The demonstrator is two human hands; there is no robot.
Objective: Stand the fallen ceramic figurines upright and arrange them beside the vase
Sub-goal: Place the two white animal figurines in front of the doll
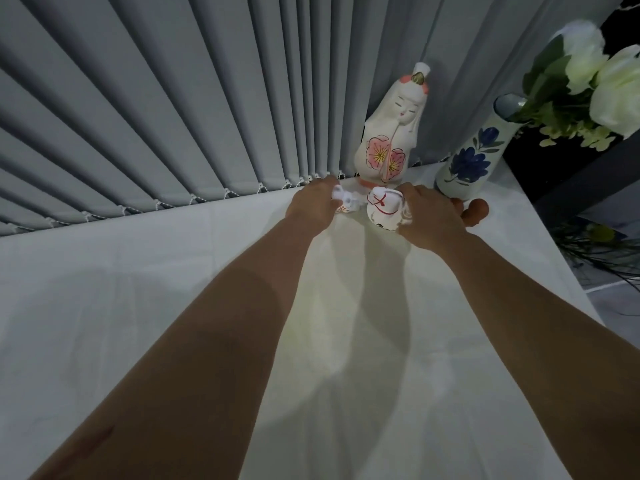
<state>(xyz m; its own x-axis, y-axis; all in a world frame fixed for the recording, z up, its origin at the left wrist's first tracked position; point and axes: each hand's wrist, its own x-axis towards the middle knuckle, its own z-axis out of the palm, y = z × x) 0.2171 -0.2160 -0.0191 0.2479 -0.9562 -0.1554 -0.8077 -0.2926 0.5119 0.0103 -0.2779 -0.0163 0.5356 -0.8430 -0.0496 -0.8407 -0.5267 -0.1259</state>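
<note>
Two small figurines sit before the tall figurine (388,133), beside the vase (467,161). My left hand (313,206) pinches the small white figurine (346,200). My right hand (429,220) clasps the red-striped figurine (382,211).

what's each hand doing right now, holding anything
Left hand: closed on a small white figurine.
Right hand: closed on a round white figurine with red lines.

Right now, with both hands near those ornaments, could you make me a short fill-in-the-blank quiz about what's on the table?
1. The tall figurine with pink flowers stands ____.
2. The flowers painted on the vase are ____.
3. The small figurine with red lines is held by the ____ hand.
4. Behind the table hang grey vertical ____.

Missing words: upright; blue; right; blinds
</note>
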